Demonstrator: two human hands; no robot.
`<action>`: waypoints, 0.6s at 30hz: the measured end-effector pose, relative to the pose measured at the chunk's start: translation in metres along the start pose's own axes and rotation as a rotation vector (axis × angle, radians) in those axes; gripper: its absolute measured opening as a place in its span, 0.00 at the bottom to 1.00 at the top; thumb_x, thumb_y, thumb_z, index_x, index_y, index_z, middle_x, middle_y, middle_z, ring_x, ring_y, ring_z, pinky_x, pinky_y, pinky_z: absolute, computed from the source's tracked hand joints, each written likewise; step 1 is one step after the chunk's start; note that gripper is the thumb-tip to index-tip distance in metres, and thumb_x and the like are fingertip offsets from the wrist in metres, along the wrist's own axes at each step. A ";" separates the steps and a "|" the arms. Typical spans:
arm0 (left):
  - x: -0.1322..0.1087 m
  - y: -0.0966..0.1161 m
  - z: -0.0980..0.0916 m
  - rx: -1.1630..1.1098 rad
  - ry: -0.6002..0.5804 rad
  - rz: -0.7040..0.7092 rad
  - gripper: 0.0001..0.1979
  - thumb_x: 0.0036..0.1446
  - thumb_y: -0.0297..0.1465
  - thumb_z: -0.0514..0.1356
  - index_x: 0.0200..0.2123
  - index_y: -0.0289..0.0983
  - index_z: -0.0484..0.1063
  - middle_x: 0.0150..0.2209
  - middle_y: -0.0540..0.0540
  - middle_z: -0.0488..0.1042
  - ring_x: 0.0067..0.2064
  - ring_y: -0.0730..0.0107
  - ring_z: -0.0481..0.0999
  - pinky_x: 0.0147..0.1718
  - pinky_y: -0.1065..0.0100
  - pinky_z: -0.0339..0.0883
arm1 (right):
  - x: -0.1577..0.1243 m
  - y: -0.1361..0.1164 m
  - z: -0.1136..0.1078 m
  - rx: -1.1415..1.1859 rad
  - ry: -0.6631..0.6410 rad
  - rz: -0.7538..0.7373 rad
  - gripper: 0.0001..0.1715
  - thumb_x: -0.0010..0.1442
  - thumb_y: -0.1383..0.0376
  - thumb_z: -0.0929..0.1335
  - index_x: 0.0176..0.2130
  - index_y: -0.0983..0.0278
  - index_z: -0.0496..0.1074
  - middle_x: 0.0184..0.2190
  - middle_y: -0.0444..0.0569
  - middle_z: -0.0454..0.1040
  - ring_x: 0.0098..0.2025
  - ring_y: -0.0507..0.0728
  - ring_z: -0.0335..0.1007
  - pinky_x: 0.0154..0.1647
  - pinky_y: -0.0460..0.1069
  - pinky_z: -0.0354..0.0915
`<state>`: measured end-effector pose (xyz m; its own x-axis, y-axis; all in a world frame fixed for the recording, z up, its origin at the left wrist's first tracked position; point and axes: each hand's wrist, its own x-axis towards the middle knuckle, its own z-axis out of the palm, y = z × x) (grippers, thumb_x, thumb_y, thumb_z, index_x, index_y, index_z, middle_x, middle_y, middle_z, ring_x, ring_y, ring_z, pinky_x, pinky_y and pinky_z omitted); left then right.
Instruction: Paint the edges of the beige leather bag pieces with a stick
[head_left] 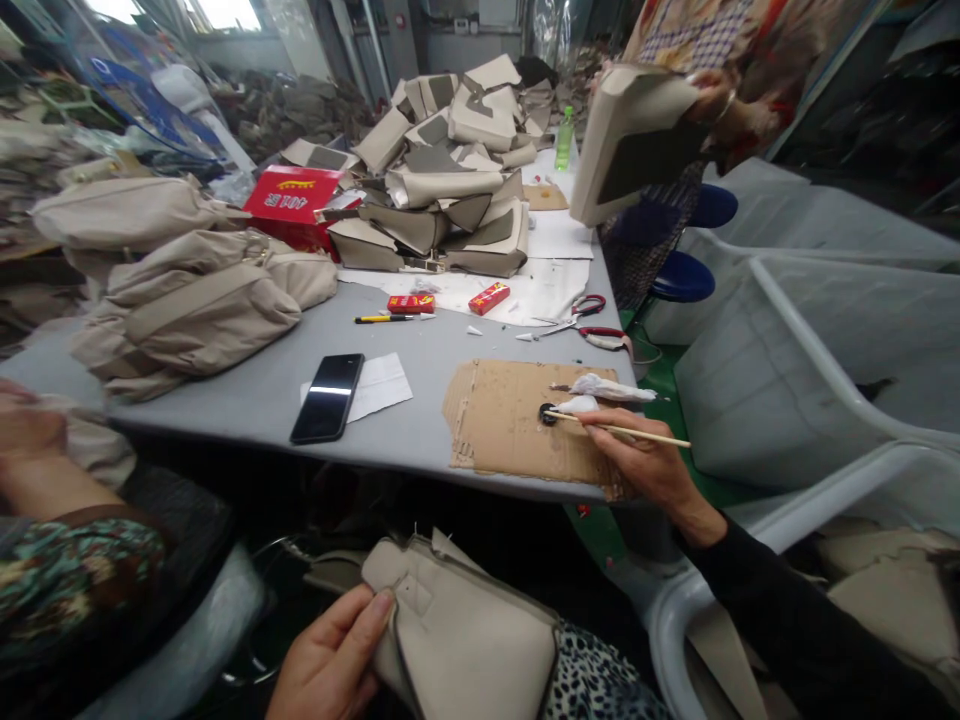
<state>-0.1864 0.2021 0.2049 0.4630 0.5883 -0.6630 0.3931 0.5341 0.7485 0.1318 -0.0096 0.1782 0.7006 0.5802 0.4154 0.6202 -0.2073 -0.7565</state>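
My left hand (337, 650) pinches the corner of a beige leather bag piece (472, 630) between thumb and fingers; the piece rests over my lap. Out to the right, my right hand (645, 460) is closed around a thin wooden stick (637, 432). The stick's tip sits in a small round black pot (548, 413) whose contents I cannot make out. That pot stands on a worn sheet of cardboard (510, 440) at the table's front right corner. Behind my fingers lies a crumpled white bag or wrapper (611, 387).
A black phone (328, 398) lies on white paper. Scissors (574, 312), a yellow pen (382, 319) and small red boxes (489, 298) lie farther back. Bag pieces (480, 115) are heaped behind. Fabric bags (202, 290) and another person's arm (75, 490) are left, grey bins (825, 330) right.
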 end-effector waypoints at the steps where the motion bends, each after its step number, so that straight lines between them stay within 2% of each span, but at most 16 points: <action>1: -0.003 0.001 0.002 -0.002 -0.013 0.015 0.26 0.38 0.51 0.76 0.30 0.35 0.77 0.25 0.49 0.74 0.27 0.68 0.72 0.25 0.71 0.67 | -0.002 -0.002 -0.001 -0.028 0.008 0.002 0.10 0.64 0.63 0.70 0.43 0.61 0.82 0.43 0.51 0.85 0.45 0.62 0.82 0.50 0.56 0.77; 4: -0.011 -0.002 0.007 -0.013 -0.032 0.092 0.24 0.45 0.49 0.74 0.29 0.35 0.75 0.23 0.52 0.69 0.23 0.75 0.65 0.21 0.75 0.57 | -0.010 -0.008 -0.004 -0.119 0.034 -0.054 0.10 0.64 0.62 0.72 0.43 0.61 0.83 0.41 0.51 0.85 0.41 0.62 0.83 0.45 0.54 0.76; 7: -0.012 -0.010 0.007 -0.039 -0.075 0.160 0.23 0.50 0.49 0.71 0.26 0.36 0.69 0.20 0.55 0.62 0.20 0.79 0.56 0.19 0.75 0.47 | -0.015 -0.007 -0.007 -0.216 0.067 -0.218 0.10 0.63 0.63 0.73 0.45 0.61 0.83 0.41 0.55 0.85 0.42 0.62 0.83 0.46 0.53 0.74; 10: -0.012 -0.015 0.004 -0.030 -0.100 0.193 0.24 0.53 0.49 0.70 0.25 0.36 0.66 0.20 0.56 0.59 0.21 0.80 0.53 0.19 0.73 0.44 | -0.016 -0.001 -0.008 -0.301 0.092 -0.306 0.10 0.64 0.61 0.74 0.44 0.61 0.83 0.39 0.57 0.85 0.41 0.63 0.83 0.44 0.54 0.74; 13: -0.014 -0.015 0.003 -0.024 -0.100 0.208 0.24 0.54 0.49 0.69 0.25 0.37 0.64 0.20 0.56 0.57 0.21 0.80 0.52 0.20 0.72 0.43 | -0.016 -0.007 -0.011 -0.344 0.141 -0.347 0.09 0.63 0.61 0.74 0.43 0.60 0.83 0.36 0.55 0.85 0.38 0.61 0.83 0.41 0.53 0.74; 15: -0.014 -0.014 0.004 -0.027 -0.110 0.210 0.24 0.55 0.49 0.69 0.25 0.37 0.64 0.20 0.57 0.56 0.21 0.80 0.51 0.20 0.72 0.42 | -0.018 -0.020 -0.013 -0.349 0.165 -0.320 0.08 0.64 0.59 0.74 0.42 0.58 0.83 0.36 0.54 0.85 0.37 0.60 0.83 0.39 0.52 0.74; 16: -0.014 -0.014 0.004 -0.028 -0.116 0.209 0.24 0.55 0.49 0.69 0.25 0.37 0.64 0.20 0.57 0.56 0.21 0.80 0.51 0.20 0.72 0.42 | -0.019 -0.029 -0.013 -0.322 0.166 -0.261 0.09 0.64 0.58 0.73 0.41 0.58 0.83 0.37 0.54 0.85 0.38 0.60 0.83 0.40 0.53 0.74; 18: -0.014 -0.015 0.005 -0.024 -0.124 0.211 0.23 0.55 0.48 0.69 0.26 0.37 0.65 0.21 0.56 0.57 0.22 0.79 0.53 0.21 0.72 0.44 | -0.024 -0.049 -0.006 -0.159 0.163 -0.054 0.09 0.63 0.56 0.74 0.39 0.57 0.84 0.37 0.53 0.85 0.38 0.61 0.83 0.41 0.54 0.75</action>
<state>-0.1950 0.1829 0.2029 0.6274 0.6100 -0.4839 0.2589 0.4227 0.8685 0.0867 -0.0178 0.2087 0.7046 0.4620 0.5386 0.6971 -0.3088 -0.6471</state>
